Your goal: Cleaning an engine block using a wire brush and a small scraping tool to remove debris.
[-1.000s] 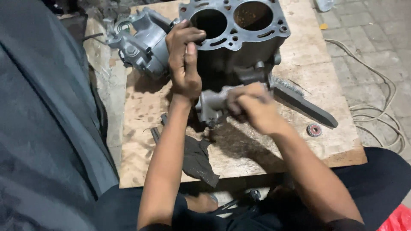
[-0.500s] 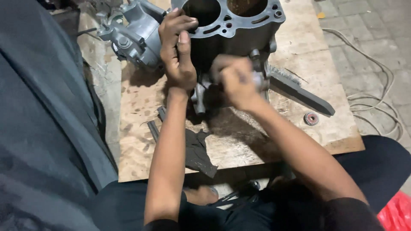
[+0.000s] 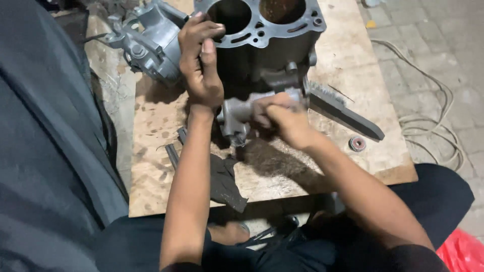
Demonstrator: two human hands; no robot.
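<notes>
Working left to right across a worn plywood board [image 3: 151,151] set on a paved floor:
Dark cloth: a large grey-black sheet [image 3: 45,151] covers the left side.
Loose casting: a grey aluminium housing with bolts [image 3: 148,43] lies at the board's upper left, just beside the block.
Left hand: the left hand [image 3: 201,65] is clamped over the near rim of the grey two-bore cylinder block [image 3: 267,35], fingers hooked on its top deck, steadying it.
Rag: a black scrap [image 3: 224,184] lies on the board's near edge.
Right hand: the right hand [image 3: 282,118] is closed around a small grey metal fitting [image 3: 237,113] pressed against the block's front face.
Step in hand: seemingly seating or working that fitting at the block.
Flat dark metal bar: a long tapered bar [image 3: 343,113] lies right of the hand.
Small round washer: a reddish ring [image 3: 357,144] sits alone near the right edge.
</notes>
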